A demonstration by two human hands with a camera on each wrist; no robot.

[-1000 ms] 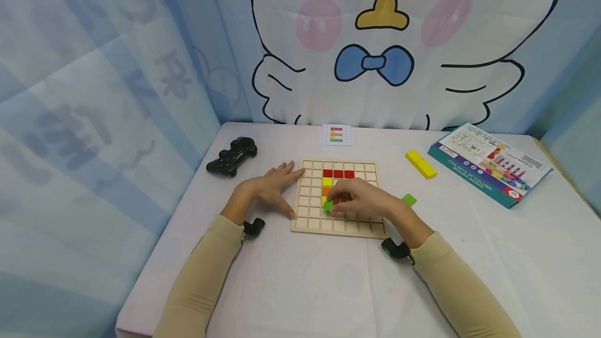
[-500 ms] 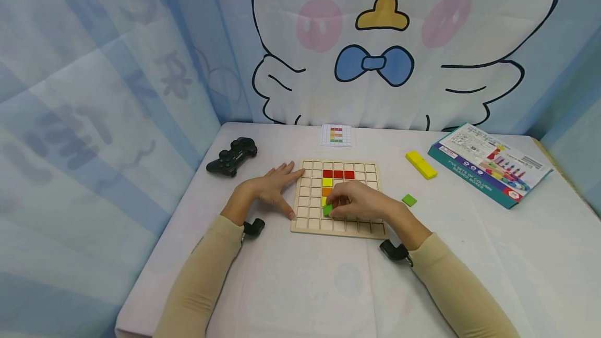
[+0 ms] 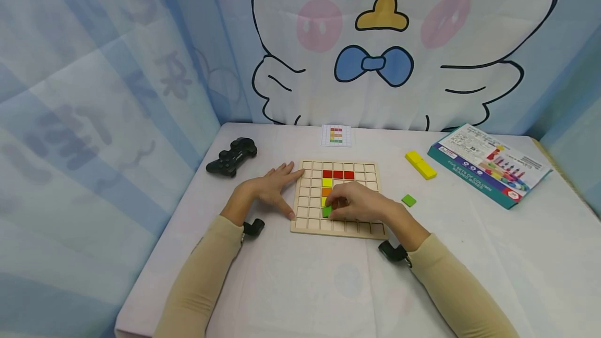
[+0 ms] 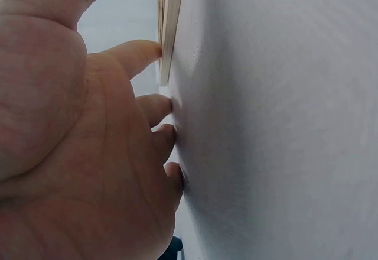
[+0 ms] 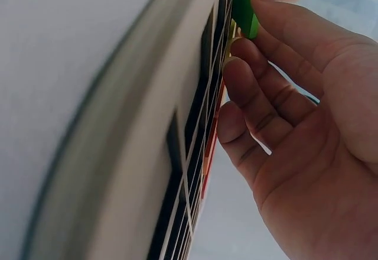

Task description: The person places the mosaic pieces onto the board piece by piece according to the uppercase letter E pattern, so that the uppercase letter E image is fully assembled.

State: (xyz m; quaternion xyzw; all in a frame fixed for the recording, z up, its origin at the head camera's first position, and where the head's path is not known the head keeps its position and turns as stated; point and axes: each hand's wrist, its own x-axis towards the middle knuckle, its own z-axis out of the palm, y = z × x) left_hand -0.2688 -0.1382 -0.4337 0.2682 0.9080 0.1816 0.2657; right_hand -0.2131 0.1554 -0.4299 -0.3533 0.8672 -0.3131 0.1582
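A wooden grid board (image 3: 307,226) lies flat on the table. My right hand (image 3: 359,202) pinches a green square tile (image 3: 326,212) between thumb and fingertips, low over the board, just below a column of yellow and orange tiles. In the right wrist view the green tile (image 5: 244,10) stands tilted at the board's surface. A row of red tiles (image 3: 338,174) sits in upper cells, with a yellow tile (image 3: 327,182) and an orange tile (image 3: 326,192) below its left end. My left hand (image 3: 271,190) spreads its fingers along the board's left edge, forefinger and thumb touching it.
Another green tile (image 3: 409,201) lies right of the board, with yellow blocks (image 3: 421,165) beyond it. A teal box (image 3: 488,163) sits at the back right. A small pattern card (image 3: 336,135) lies behind the board, and a black game controller (image 3: 232,156) at the left.
My right hand has shifted slightly toward me, bringing the green tile down from beside the lower yellow tile to the cell below. The left hand stays still.
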